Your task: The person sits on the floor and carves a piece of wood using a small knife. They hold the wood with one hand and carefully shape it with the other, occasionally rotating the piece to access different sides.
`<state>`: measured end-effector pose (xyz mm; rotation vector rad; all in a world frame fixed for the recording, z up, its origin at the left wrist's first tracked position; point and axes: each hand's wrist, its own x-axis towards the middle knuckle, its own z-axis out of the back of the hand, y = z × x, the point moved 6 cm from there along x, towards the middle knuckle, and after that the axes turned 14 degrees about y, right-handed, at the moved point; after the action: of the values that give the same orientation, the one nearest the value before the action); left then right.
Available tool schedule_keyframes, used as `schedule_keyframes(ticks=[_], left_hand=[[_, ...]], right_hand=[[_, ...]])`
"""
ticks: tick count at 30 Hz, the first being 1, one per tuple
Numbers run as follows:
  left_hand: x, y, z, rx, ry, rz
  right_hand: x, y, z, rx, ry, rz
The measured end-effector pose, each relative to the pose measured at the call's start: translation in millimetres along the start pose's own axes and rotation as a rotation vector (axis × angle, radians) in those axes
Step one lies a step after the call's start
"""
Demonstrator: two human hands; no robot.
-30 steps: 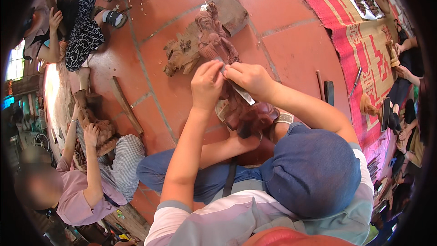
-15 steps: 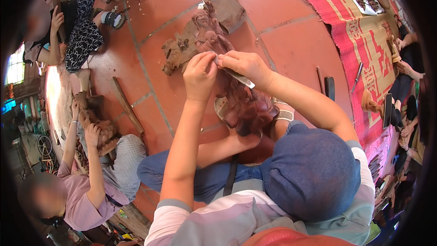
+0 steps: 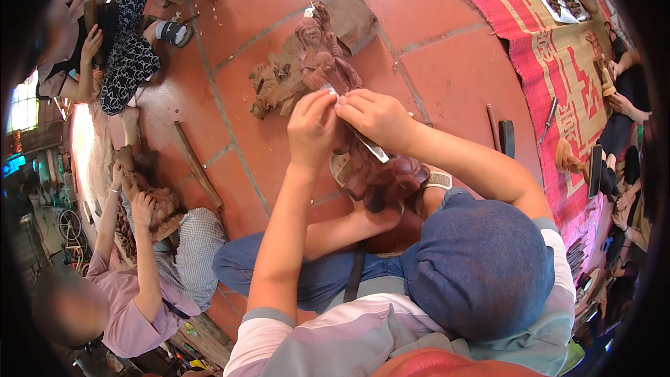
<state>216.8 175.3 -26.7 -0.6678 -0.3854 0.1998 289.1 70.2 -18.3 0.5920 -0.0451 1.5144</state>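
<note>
A reddish-brown carved wooden statue (image 3: 322, 52) of a robed figure lies lengthwise ahead of me, its rounded base (image 3: 387, 183) between my legs. Over its middle my two hands meet. Closed around a thin flat strip (image 3: 372, 145), grey with a pale end, is my right hand (image 3: 377, 120); I cannot tell if it is a blade or folded sandpaper. My left hand (image 3: 312, 129) pinches at the strip's far tip, its fingertips almost touching the right ones. Both hands hide the statue's middle. Under its upper end sits a rough brown wood block (image 3: 352, 22).
Gnarled wood (image 3: 276, 80) lies left of the statue. A wooden stick (image 3: 197, 164) rests on the tiled floor to the left, a dark brush-like block (image 3: 507, 139) to the right. A red patterned mat (image 3: 548, 63) spreads at right. Two people work on carvings at left.
My hands have shifted slightly nearer to me with the strip, baring a bit more of the statue's upper part. At the far left, another person's hands have moved.
</note>
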Motion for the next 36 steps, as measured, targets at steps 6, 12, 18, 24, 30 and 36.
schedule_keyframes(ticks=[6, 12, 18, 24, 30, 36], left_hand=[[6.7, -1.7, 7.6, 0.015, 0.041, 0.067], [-3.9, -4.9, -0.1, 0.0, 0.055, 0.054], [7.1, 1.3, 9.8, 0.066, 0.002, 0.017], [7.0, -0.5, 10.3, 0.053, 0.05, 0.049], [-0.5, -3.1, 1.2, -0.024, 0.072, 0.096], [9.2, 3.1, 8.9, 0.054, 0.0, 0.056]], right_hand=[[4.0, 0.0, 10.0, 0.043, 0.029, -0.003], [-3.8, 6.2, 4.7, 0.0, 0.06, -0.004], [6.1, 0.0, 4.4, 0.011, 0.032, 0.01], [10.2, 1.3, 10.5, 0.059, 0.106, -0.006], [-1.3, 5.9, 5.1, 0.022, 0.063, -0.043], [9.6, -9.5, 5.5, 0.004, -0.031, 0.025]])
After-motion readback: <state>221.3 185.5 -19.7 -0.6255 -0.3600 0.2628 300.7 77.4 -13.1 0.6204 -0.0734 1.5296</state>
